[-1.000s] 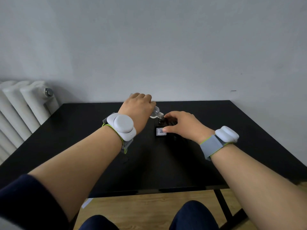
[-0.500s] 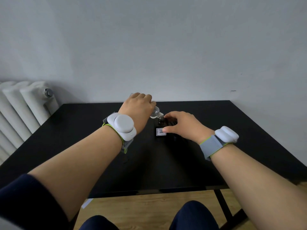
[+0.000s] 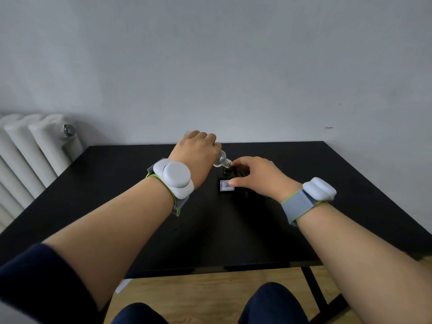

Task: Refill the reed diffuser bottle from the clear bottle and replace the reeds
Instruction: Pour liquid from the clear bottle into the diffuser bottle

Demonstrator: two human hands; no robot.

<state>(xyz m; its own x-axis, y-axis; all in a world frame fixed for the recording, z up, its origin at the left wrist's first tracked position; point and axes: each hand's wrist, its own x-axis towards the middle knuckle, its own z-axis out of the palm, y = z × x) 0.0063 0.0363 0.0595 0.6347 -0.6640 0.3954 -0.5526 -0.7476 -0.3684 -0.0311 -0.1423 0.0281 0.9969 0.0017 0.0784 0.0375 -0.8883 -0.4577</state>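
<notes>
My left hand (image 3: 198,155) grips the clear bottle (image 3: 222,160), tipped to the right with its open threaded mouth directly over the neck of the diffuser bottle. The diffuser bottle (image 3: 226,184) is small, dark and square with a white label, standing upright on the black table (image 3: 339,183). My right hand (image 3: 254,176) holds it from the right side, thumb on the label's edge and fingers around its far side. Most of the clear bottle's body is hidden inside my left fist. I see no reeds.
A white radiator (image 3: 30,155) stands against the wall at the left of the table. The grey wall runs right behind the table's far edge. Wooden floor and my knees show below the near edge. Both wrists wear white sensor bands.
</notes>
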